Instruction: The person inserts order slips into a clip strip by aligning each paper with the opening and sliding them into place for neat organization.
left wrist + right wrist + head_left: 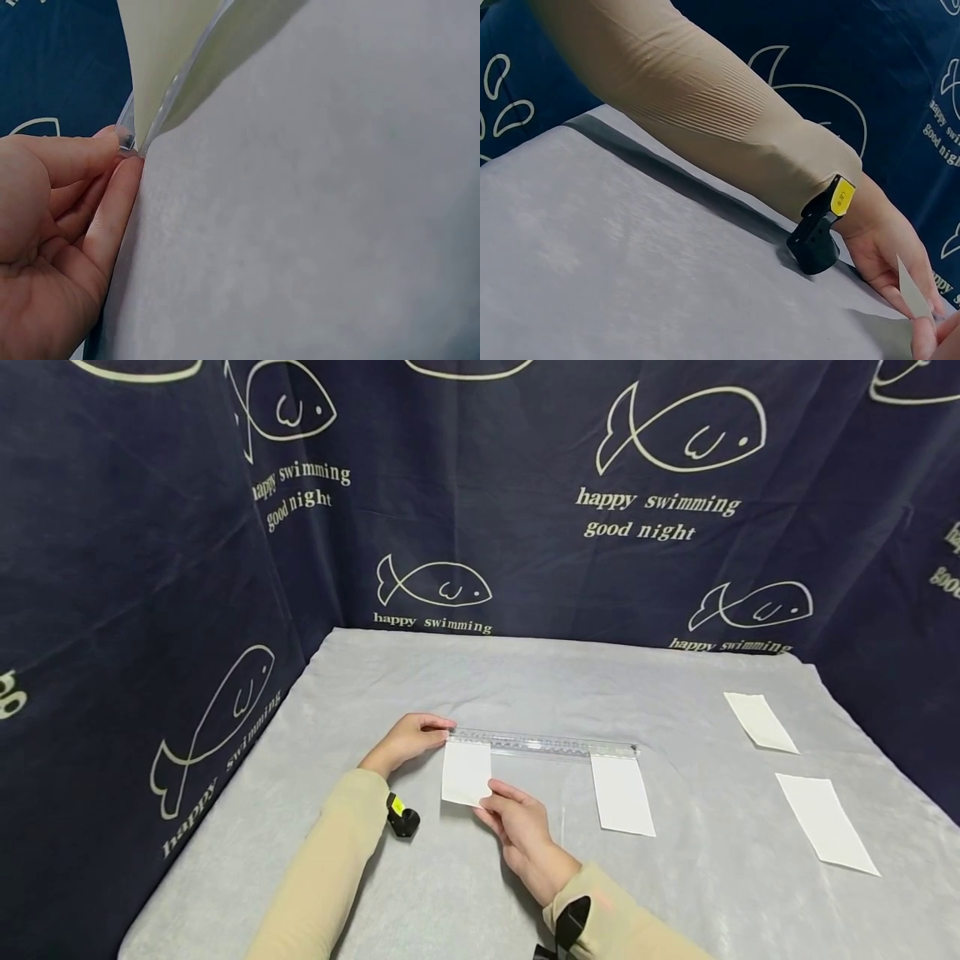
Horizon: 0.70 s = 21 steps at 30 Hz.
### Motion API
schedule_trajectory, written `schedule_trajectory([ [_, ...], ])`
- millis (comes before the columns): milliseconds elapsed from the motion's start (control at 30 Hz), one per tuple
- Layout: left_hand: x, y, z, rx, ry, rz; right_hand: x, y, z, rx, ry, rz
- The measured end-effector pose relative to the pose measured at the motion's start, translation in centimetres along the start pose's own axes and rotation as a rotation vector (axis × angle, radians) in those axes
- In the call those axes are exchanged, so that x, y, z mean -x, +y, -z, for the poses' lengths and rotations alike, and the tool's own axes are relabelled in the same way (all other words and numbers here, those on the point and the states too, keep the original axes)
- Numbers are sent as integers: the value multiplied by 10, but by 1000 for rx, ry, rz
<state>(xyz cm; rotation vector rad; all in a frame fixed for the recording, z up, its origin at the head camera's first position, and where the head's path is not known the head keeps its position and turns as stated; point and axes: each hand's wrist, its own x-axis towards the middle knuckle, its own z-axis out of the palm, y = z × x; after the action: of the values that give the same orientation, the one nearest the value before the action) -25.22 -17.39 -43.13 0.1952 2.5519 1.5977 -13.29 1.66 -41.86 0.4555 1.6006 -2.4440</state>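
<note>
the left hand [407, 743] pinches the left end of the clear ruler [536, 744], and the right hand [522, 831] pinches the lower right corner of a white card [467, 772], so both grips are closed. the dark blue curtain [525, 468] fills the top and left of the head view; the grey cloth [420, 910] spreads across the lower part. a left sleeve [322, 860] and a right sleeve [630, 918] come in from the bottom edge. the ruler runs across the middle of the frame, dipping slightly to the right. the held card meets its left end, just left of centre; a second card [623, 795] meets its right end, right of centre. a third card [761, 723] and a fourth card [827, 823] lie at the right side, well apart. smallest is the black wrist camera [403, 818] by the left cuff.

the step in hand looks like squaring the held card to the ruler. the left pinch should stay steady, since a twist there would likely swing the far end off the second card. the right hand should guide the corner lightly; a hard pull could bend the card or slide it out of line.
</note>
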Motion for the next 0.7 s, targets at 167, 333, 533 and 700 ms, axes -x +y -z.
schedule_trajectory([
  [167, 1, 1, 1, 9, -7, -2, -4, 1, -3, 10, 8, 6],
  [333, 2, 2, 1, -3, -3, -7, -6, 1, -6, 17, 18, 11],
  [533, 3, 3, 0, -5, 0, -5, -6, 0, -8, 7, 11, 10],
  [700, 4, 4, 0, -9, 2, -10, -10, -2, -9, 1, -22, -2],
])
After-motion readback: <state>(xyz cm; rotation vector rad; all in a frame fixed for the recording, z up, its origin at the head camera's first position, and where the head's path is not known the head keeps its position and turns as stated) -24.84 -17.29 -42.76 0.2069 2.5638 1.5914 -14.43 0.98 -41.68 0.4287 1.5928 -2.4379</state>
